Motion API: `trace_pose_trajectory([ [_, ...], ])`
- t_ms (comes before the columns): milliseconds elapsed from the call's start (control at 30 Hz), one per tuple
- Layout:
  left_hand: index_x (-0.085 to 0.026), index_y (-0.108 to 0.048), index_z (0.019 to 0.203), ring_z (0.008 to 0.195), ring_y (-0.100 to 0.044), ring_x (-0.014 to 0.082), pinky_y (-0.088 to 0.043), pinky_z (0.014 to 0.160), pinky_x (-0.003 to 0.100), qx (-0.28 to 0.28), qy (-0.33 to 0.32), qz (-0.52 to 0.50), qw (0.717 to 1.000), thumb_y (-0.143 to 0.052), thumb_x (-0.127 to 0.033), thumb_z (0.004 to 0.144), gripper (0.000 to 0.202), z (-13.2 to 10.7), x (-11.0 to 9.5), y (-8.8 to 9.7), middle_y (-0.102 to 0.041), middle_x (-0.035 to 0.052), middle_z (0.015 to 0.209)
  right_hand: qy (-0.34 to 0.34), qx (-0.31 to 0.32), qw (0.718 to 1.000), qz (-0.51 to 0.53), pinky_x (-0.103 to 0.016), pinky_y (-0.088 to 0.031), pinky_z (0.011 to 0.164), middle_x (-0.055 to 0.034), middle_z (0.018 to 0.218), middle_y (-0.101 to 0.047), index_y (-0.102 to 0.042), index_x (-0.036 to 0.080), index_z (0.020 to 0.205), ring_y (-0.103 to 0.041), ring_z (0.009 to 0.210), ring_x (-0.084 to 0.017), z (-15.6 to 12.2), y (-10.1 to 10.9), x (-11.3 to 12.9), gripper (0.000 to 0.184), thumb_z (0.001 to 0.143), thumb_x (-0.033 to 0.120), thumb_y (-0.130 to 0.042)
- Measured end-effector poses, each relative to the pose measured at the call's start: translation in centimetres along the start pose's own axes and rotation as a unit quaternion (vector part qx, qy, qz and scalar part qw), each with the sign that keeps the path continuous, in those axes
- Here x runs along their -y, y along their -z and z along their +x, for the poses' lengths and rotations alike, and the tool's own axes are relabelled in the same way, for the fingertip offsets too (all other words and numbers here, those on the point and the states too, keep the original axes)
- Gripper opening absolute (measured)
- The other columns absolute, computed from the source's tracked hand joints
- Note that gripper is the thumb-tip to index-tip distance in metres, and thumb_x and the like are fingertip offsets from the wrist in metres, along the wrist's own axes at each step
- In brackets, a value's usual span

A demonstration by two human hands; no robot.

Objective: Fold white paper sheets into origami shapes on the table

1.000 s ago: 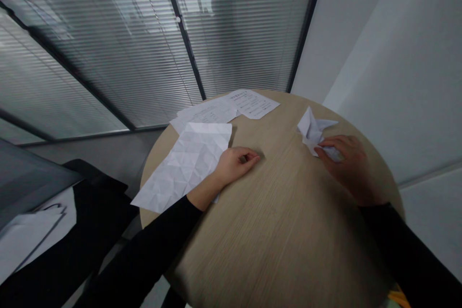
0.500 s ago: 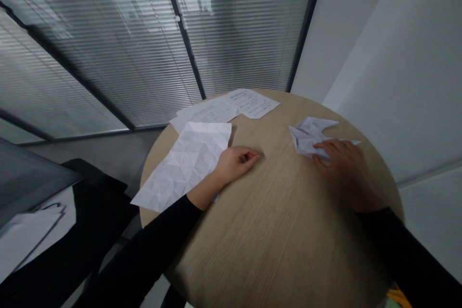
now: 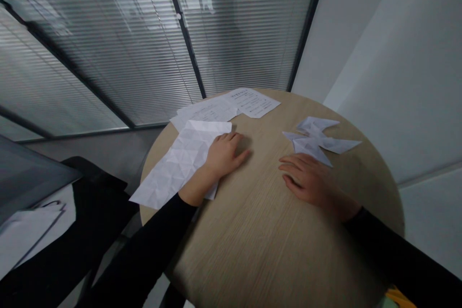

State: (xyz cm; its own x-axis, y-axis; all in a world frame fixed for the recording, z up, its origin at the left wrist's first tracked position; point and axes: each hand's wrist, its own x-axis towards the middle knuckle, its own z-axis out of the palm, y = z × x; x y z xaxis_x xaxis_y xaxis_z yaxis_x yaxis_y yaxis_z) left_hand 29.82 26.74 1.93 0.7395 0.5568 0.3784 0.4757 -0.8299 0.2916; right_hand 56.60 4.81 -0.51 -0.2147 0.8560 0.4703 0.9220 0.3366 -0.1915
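My left hand (image 3: 225,155) lies flat, fingers together, on the right edge of a creased white sheet (image 3: 178,163) on the round wooden table (image 3: 267,231). My right hand (image 3: 306,180) rests open and palm down on the bare wood, holding nothing. Just beyond its fingertips lies a folded white paper shape (image 3: 317,139) with pointed flaps, apart from the hand.
Printed sheets (image 3: 231,106) lie at the table's far edge by the glass wall with blinds. A dark chair with white papers (image 3: 32,236) stands at the lower left. A white wall runs close along the right.
My right hand let go of the folded paper shape and slid left toward me onto the wood. My left hand opened from a loose fist and moved onto the creased sheet.
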Motion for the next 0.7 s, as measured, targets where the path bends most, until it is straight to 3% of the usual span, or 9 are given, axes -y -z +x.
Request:
trace_pose_trajectory([
  [133,-0.018,-0.067,0.157,0.149,-0.063,0.0528,-0.048,0.129,0.071,-0.019,0.096,0.087,0.991,-0.090,-0.072,0.094,0.087,-0.5,2.1,1.3,-0.065,0.0281,0.167,0.009,0.020,0.999,0.026,-0.060,-0.064,0.113,-0.0122,0.144,-0.085,-0.082,0.030,0.135,-0.079,0.132,-0.037,0.4,-0.6,0.2,0.033,0.105,0.020,-0.070],
  [233,-0.016,-0.065,0.157,0.144,-0.065,0.0564,-0.054,0.119,0.073,0.019,0.166,0.123,0.978,-0.086,-0.084,0.090,0.097,-0.9,2.8,2.5,-0.063,0.0334,0.166,-0.011,0.023,0.999,0.025,-0.060,-0.065,0.113,-0.0147,0.146,-0.083,-0.080,0.027,0.139,-0.079,0.133,-0.038,0.3,-0.8,0.0,0.035,0.106,0.023,-0.070],
  [333,-0.016,-0.068,0.152,0.136,-0.071,0.0537,-0.062,0.109,0.067,0.129,0.236,0.152,0.951,-0.077,-0.085,0.096,0.089,-0.7,1.8,3.8,-0.071,0.0308,0.155,-0.034,0.024,0.999,0.019,-0.062,-0.064,0.117,-0.0147,0.150,-0.082,-0.078,0.027,0.146,-0.078,0.137,-0.038,0.1,-1.1,-0.3,0.040,0.107,0.027,-0.069],
  [400,-0.019,-0.072,0.148,0.138,-0.071,0.0526,-0.062,0.110,0.064,0.174,0.246,0.167,0.939,-0.071,-0.082,0.101,0.079,-0.4,0.7,4.5,-0.071,0.0278,0.156,-0.046,0.023,0.999,0.014,-0.063,-0.063,0.120,-0.0145,0.154,-0.080,-0.076,0.027,0.150,-0.076,0.140,-0.038,-0.1,-1.4,-0.5,0.043,0.108,0.029,-0.067],
  [533,-0.020,-0.075,0.146,0.140,-0.072,0.0512,-0.063,0.108,0.061,0.194,0.230,0.176,0.937,-0.067,-0.070,0.107,0.064,-0.1,-0.8,5.2,-0.071,0.0259,0.158,-0.062,0.029,0.998,0.002,-0.063,-0.060,0.125,-0.0157,0.164,-0.075,-0.070,0.026,0.161,-0.073,0.149,-0.039,-0.4,-1.9,-1.0,0.050,0.111,0.034,-0.065],
  [700,-0.015,-0.077,0.139,0.126,-0.078,0.0471,-0.063,0.096,0.055,0.182,0.225,0.185,0.939,-0.063,-0.054,0.110,0.050,-0.1,-1.1,5.0,-0.076,0.0251,0.148,-0.102,0.016,0.994,-0.023,-0.069,-0.057,0.127,-0.0209,0.169,-0.070,-0.060,0.022,0.170,-0.070,0.153,-0.043,-0.5,-2.6,-1.9,0.060,0.113,0.040,-0.063],
])
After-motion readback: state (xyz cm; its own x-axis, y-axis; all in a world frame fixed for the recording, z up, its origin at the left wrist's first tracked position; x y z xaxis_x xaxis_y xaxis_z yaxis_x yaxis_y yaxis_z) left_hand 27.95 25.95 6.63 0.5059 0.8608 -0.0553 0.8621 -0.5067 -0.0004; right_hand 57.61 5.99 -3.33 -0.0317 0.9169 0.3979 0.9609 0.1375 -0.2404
